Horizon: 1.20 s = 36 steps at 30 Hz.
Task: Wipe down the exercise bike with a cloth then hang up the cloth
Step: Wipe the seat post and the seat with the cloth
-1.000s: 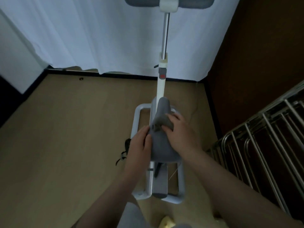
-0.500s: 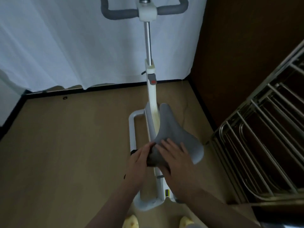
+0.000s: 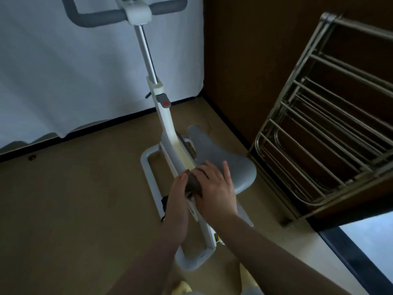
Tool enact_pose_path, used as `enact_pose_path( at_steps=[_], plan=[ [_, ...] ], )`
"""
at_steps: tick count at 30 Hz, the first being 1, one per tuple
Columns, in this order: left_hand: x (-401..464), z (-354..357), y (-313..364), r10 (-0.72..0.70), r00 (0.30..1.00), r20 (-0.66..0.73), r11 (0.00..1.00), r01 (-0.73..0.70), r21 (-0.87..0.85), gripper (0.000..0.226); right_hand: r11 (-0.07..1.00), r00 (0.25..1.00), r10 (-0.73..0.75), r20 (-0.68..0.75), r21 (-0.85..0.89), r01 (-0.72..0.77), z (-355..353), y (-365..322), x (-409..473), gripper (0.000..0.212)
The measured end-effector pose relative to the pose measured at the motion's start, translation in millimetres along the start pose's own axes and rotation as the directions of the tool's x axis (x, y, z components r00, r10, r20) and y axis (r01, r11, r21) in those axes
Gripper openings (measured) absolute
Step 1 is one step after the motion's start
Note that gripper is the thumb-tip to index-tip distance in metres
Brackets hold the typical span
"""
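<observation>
Both hands sit at the centre of the frame, low against the exercise bike (image 3: pixel 168 128), with a small dark cloth (image 3: pixel 193 181) bunched between them just at the near left edge of the grey saddle (image 3: pixel 221 158). My reading is that the wiping is in its middle stretch, working round the saddle and the post beneath it. The left hand (image 3: pixel 177 193) has its grip curled on the cloth's left side, thumb and fingers pinching the wad; the right hand (image 3: pixel 214 188) lies over the cloth from the right with fingers spread and fairly straight, pressing rather than clenching. Nothing here shows which parts are already clean (the dim light hides any streaks), so the grey handlebars (image 3: pixel 127 12) at the top of the frame, the white frame and the base may yet need attention. Hanging up is not yet done; the metal drying rack (image 3: pixel 331 124) at the right of the frame, bare of cloth, looks the likely place for it.
</observation>
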<state>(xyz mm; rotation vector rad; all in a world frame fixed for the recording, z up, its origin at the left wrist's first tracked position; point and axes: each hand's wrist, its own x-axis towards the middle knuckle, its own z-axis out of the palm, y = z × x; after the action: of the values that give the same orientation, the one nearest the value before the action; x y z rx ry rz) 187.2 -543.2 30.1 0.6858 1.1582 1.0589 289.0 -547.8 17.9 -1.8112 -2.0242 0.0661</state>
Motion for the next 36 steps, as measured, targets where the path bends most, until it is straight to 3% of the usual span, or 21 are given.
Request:
enact_pose_path(
  at_steps=[4, 7, 9, 10, 12, 14, 18, 22, 24, 27, 31, 33, 36],
  plan=[
    [-0.2, -5.4, 7.4, -0.002, 0.995, 0.098, 0.997, -0.006, 0.081, 0.028, 0.998, 0.993, -0.055, -0.101, -0.045, 0.051, -1.1, 3.4, -23.7, 0.048],
    [-9.9, -10.7, 6.6, 0.084, 0.974, 0.21, 0.962, -0.134, 0.236, 0.034, 0.996, 0.983, -0.071, -0.167, -0.063, 0.061, -11.9, 21.0, -38.3, 0.048],
    [-15.0, -14.8, -1.3, 0.119, 0.96, 0.255, 0.932, -0.196, 0.304, 0.028, 0.999, 0.965, 0.042, -0.26, 0.002, -0.043, -10.6, 33.1, -39.7, 0.048],
    [-16.5, -16.9, -6.0, 0.133, 0.949, 0.286, 0.905, -0.234, 0.356, 0.028, 0.984, 0.938, 0.174, -0.301, 0.085, -0.155, -8.7, 40.1, -39.4, 0.047],
    [-20.6, -17.9, -13.0, 0.149, 0.918, 0.366, 0.807, -0.327, 0.492, 0.047, 0.857, 0.808, 0.493, -0.322, 0.341, -0.387, -8.0, 47.4, -39.3, 0.048],
    [-22.0, -15.8, -17.4, 0.164, 0.896, 0.412, 0.72, -0.394, 0.571, 0.057, 0.686, 0.676, 0.683, -0.275, 0.56, -0.465, -5.4, 36.1, -42.6, 0.048],
    [-14.8, -6.9, -20.8, 0.198, 0.871, 0.449, 0.606, -0.469, 0.643, 0.059, 0.517, 0.613, 0.772, -0.166, 0.725, -0.455, -1.8, 4.9, -41.1, 0.053],
    [-4.2, 0.0, -13.5, 0.181, 0.822, 0.539, 0.519, -0.546, 0.658, 0.054, 0.205, 0.402, 0.916, 0.015, 0.842, -0.499, -19.4, 28.0, -8.8, 0.044],
    [4.6, 1.1, -8.4, 0.145, 0.816, 0.56, 0.552, -0.536, 0.638, 0.048, 0.068, 0.318, 0.944, 0.093, 0.885, -0.461, -16.8, 11.9, -12.1, 0.043],
    [17.6, 2.2, 1.3, 0.101, 0.835, 0.541, 0.627, -0.476, 0.617, 0.041, -0.047, 0.291, 0.933, 0.212, 0.873, -0.486, -0.5, -36.6, -26.8, 0.046],
    [20.0, 0.4, 5.1, 0.069, 0.82, 0.568, 0.634, -0.475, 0.61, 0.044, -0.2, 0.114, 0.957, 0.268, 0.889, -0.411, -10.6, -9.7, -5.1, 0.038],
    [18.8, -0.1, 3.4, 0.079, 0.811, 0.579, 0.623, -0.494, 0.607, 0.046, -0.182, 0.151, 0.952, 0.265, 0.892, -0.413, -17.0, -4.7, -5.0, 0.035],
    [17.2, 3.8, -0.2, 0.102, 0.813, 0.573, 0.604, -0.508, 0.614, 0.045, -0.098, 0.293, 0.917, 0.272, 0.864, -0.494, -9.2, -22.6, -21.1, 0.029]
  ],
)
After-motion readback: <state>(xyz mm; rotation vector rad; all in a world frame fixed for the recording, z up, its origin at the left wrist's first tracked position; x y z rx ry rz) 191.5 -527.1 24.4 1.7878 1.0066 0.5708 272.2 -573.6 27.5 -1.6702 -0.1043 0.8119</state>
